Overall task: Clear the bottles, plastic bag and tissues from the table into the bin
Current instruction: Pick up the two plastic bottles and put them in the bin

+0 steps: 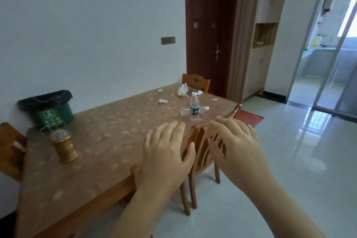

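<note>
A clear plastic water bottle with a white cap and green label [194,109] stands upright near the right edge of the long wooden table with a brownish patterned cover [108,135]. A second clear plastic bottle [185,111] lies on its side just behind it, cap pointing right. Farther back a crumpled whitish plastic bag [182,91] lies near the far end, with small white wads of tissue [162,101] scattered around it and the bottles. The green bin with a black liner [58,117] is at the table's far left corner by the wall, well apart from the litter; whether it rests on the tabletop cannot be told. Nearer, the left hand [166,154] and right hand [236,147] are held side by side, fingers spread and relaxed, holding nothing, over the back of a wooden chair [201,149] pushed against the table. A gold lantern-shaped lamp with a clear dome [64,147] stands on the left.
</note>
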Tool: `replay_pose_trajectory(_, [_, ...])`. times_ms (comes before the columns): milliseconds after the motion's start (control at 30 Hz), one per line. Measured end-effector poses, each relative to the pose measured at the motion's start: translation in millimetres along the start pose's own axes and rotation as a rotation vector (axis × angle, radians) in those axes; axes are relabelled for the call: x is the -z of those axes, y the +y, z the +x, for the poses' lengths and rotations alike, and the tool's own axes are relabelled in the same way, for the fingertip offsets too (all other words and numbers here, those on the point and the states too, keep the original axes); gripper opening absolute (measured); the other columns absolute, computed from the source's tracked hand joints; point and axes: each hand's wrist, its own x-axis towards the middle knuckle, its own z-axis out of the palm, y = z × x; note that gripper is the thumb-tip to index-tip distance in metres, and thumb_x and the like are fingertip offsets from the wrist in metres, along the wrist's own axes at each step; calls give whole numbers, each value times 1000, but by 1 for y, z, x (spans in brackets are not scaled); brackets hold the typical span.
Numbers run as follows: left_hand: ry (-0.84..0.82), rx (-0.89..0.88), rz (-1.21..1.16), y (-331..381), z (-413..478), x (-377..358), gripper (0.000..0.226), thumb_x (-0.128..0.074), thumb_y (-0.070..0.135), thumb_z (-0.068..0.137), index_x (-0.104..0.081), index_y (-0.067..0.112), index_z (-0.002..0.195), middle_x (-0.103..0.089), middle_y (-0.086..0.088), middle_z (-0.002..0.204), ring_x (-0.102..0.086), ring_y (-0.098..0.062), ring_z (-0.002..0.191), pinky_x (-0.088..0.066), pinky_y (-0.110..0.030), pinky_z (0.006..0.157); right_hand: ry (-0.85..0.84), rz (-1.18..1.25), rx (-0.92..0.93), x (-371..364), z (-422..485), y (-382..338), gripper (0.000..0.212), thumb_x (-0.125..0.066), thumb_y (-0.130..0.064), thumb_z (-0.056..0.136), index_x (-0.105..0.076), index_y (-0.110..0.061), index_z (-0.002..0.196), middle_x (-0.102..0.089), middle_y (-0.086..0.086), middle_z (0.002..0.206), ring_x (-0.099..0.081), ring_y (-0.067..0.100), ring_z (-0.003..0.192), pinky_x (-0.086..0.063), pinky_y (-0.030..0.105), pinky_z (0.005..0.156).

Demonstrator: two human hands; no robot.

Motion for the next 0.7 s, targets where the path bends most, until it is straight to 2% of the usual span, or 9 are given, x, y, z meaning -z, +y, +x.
replay_pose_trajectory(100, [-18,0,-24,31,17,-35,49,-38,44,83,-59,16,118,-64,-3,117,-55,-24,113,-30,-45,100,1,-9,-39,0,5,47,36,-64,-25,79,-61,-15,114,-62,6,118,-52,30,114,-42,56,93])
replay_pose_trajectory(267, [-58,51,-81,83,47,-98,47,-41,42,84,-58,16,119,-63,-3,119,-54,-23,114,-33,-47,101,-12,-59,-31,1,18,134,37,-69,-22,77,-62,-12,112,-63,9,116,-54,32,110,-43,58,91])
replay_pose_trajectory(433, [-121,89,-93,121,68,-158,46,-44,41,84,-58,16,120,-62,-2,120,-53,-23,115,-34,-47,101,-29,-84,-55,-6,32,212,37,-68,-21,78,-62,-10,112,-64,11,114,-56,35,107,-44,54,90])
replay_pose_trajectory(533, [-144,94,-89,133,79,-188,46,-41,42,84,-59,17,119,-63,-2,118,-55,-23,113,-35,-46,100,-48,-61,-59,-21,35,242,35,-57,-26,79,-62,-11,111,-64,8,113,-56,33,107,-44,51,91])
replay_pose_trajectory(700, [-152,106,-95,142,101,-229,49,-37,43,82,-60,17,117,-64,-2,116,-56,-23,112,-34,-45,99,-92,-40,-75,-51,50,285,36,-57,-28,80,-61,-13,112,-64,7,114,-56,32,108,-44,54,91])
